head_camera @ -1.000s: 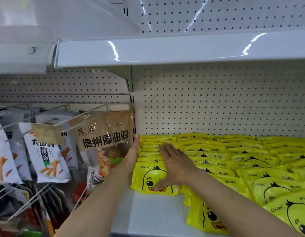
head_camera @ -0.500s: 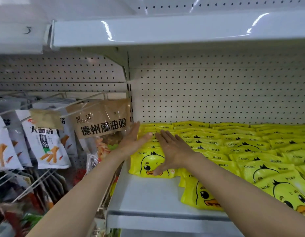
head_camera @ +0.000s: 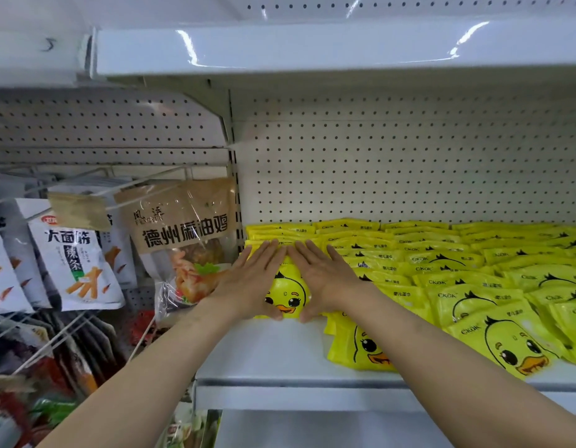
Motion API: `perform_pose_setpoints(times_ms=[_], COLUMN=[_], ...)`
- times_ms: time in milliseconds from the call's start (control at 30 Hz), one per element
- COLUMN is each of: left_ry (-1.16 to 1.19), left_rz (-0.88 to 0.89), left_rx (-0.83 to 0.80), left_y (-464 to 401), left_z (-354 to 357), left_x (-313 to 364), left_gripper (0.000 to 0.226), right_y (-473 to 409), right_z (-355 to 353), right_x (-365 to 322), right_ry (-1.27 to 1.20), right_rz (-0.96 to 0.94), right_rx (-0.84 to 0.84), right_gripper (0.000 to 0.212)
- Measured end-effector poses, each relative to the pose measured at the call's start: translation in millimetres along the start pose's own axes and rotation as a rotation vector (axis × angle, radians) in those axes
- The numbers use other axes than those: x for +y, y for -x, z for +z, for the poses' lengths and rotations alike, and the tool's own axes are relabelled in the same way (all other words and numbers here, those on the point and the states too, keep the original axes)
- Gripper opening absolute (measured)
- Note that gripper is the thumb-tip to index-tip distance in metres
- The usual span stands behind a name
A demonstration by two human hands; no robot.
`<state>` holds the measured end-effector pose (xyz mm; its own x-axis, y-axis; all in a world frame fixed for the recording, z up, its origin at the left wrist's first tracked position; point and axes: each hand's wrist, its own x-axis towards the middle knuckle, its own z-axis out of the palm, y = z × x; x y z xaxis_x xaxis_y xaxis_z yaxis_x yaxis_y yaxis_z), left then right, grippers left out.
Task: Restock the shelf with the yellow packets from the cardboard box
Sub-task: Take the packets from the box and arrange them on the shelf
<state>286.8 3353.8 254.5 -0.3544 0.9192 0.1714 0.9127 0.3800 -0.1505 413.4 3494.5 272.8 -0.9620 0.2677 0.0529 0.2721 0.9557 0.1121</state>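
On the far left, hanging snack bags (head_camera: pixel 70 263) are seen on wire pegs, with a brown packet (head_camera: pixel 183 231) of printed characters hung just beside the upright that divides the bays. None of these belongs to the task. Right of the upright, the white shelf (head_camera: pixel 280 360) is reached by both forearms. The left hand (head_camera: pixel 254 279) is laid flat, fingers straight and together, on the leftmost column of yellow packets (head_camera: pixel 286 292); nothing is gripped by it. Touching it at the fingertips, the right hand (head_camera: pixel 325 276) is likewise spread flat and relaxed on the same column, so that the front duck-faced packet is framed between the two palms and appears to be pressed back and squared up.

Further right, a front packet (head_camera: pixel 361 347) is seen lying nearer the shelf edge than its neighbours, and beyond it overlapping rows of packets (head_camera: pixel 474 273) are laid from the pegboard back wall (head_camera: pixel 409 163) forward.

Much of the restocking is judged to be done: the shelf is covered across its width. Bare shelf is left in front of the leftmost column, so more packets could probably be added there. The cardboard box is not in view, so what remains in it cannot be told.
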Motion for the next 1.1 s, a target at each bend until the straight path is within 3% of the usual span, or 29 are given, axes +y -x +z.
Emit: perform_pose_setpoints(times_ms=[300, 400, 533, 733, 867, 1000, 1100], left_ry=[0.015, 0.062, 0.105, 0.062, 0.063, 0.046, 0.022], left_rz=[-0.119, -0.028, 0.132, 0.159, 0.079, -0.003, -0.037], left_rx=[-0.08, -0.037, -0.148, -0.191, -0.205, -0.106, -0.056], left_y=[0, -8, -10, -4, -9, -24, -36], left_z=[-24, -44, -59, -48, -41, -37, -34], left_x=[32, 71, 124, 162, 164, 166, 166], left_gripper=[0.142, 0.141, 0.14, 0.139, 0.137, 0.14, 0.145], right_y=[34, 67, 115, 150, 146, 128, 116], right_z=[-16, -32, -35, -11, 1, 9, 12], right_x=[13, 39, 68, 84, 95, 106, 117], right_ry=[-0.092, -0.093, -0.07, -0.033, -0.026, 0.018, -0.002], right_rz=[0.077, 0.157, 0.248, 0.212, 0.145, 0.103, 0.096], right_rx=[0.076, 0.029, -0.085, -0.216, -0.144, 0.03, 0.049], right_gripper=[0.131, 0.128, 0.13, 0.138, 0.136, 0.136, 0.136])
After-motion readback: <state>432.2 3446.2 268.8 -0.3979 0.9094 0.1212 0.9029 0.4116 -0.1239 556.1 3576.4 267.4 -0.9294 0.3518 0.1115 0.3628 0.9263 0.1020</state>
